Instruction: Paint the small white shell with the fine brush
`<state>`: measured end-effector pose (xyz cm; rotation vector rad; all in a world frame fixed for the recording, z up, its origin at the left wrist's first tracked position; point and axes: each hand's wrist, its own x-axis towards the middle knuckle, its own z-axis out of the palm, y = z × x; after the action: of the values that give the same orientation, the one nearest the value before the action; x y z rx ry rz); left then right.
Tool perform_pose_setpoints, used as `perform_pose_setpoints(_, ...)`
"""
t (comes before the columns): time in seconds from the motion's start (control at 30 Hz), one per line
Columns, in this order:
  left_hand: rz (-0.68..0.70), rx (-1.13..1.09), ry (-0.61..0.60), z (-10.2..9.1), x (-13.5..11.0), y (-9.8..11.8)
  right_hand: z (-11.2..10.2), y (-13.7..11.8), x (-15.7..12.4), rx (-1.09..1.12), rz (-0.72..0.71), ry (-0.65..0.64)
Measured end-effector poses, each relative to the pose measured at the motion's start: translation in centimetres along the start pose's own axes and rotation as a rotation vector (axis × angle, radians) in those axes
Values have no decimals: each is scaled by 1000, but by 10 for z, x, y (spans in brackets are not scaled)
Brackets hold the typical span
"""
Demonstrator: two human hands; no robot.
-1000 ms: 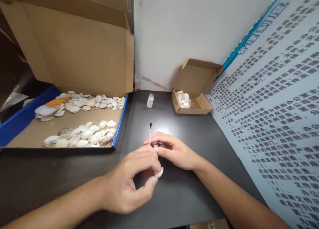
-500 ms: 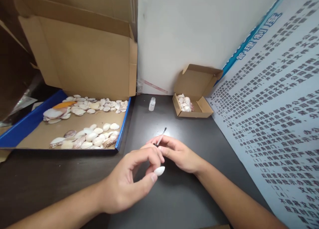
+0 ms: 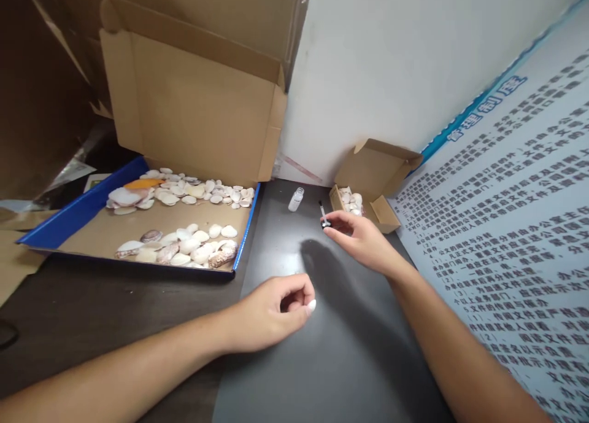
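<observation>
My left hand (image 3: 275,310) rests curled on the dark table (image 3: 322,361), its fingertips pinching a small white shell (image 3: 311,306). My right hand (image 3: 358,237) is stretched forward and holds a thin brush (image 3: 322,214) with a black tip, upright between thumb and fingers. The brush is close to a small clear glass bottle (image 3: 296,199) standing open near the wall. Just right of that hand sits a small open cardboard box (image 3: 373,193) with several shells inside.
A large open cardboard box with a blue rim (image 3: 138,239) at the left holds several white and brown shells (image 3: 184,245). Its lid stands upright behind. A printed board with text (image 3: 506,239) leans along the right. The white wall (image 3: 391,73) closes the back.
My right hand has moved forward and right with the brush, away from the left hand and toward the bottle. The left hand has curled closer round the shell. The view swung left.
</observation>
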<state>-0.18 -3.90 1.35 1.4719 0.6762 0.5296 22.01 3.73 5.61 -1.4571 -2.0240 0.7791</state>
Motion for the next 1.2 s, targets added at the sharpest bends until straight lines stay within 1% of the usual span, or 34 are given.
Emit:
perform_pose_setpoints(0.13,-41,11,-14,-2,0,-1,-8,1,21,48,-3,66)
perform_pose_setpoints(0.23,-41,34,-21,-2,1,-3,-11,2,32,13,14,88)
perform_pose_setpoints(0.3,-33,45,-22,-2,1,-5,-11,1,38,-31,13,137)
perform_pose_setpoints(0.4,-35,60,-33,-1,1,-6,-11,0,46,-93,-15,225)
perform_pose_setpoints(0.5,-32,79,-41,-1,0,-5,-12,-3,54,-98,-61,278)
perform_pose_setpoints(0.6,-19,110,-48,-2,0,-4,-14,-9,63,-71,-113,275)
perform_pose_setpoints(0.7,-2,142,-48,-3,0,-4,-12,-15,71,-148,-147,264)
perform_pose_setpoints(0.83,-1,144,-52,-2,0,-4,-7,-22,79,-217,-151,282)
perform_pose_setpoints(1.07,-12,196,-55,-2,-1,-3,-1,-30,85,-257,-160,355)
perform_pose_setpoints(1.2,-23,221,-62,-3,-1,-1,2,-32,89,-289,-135,331)
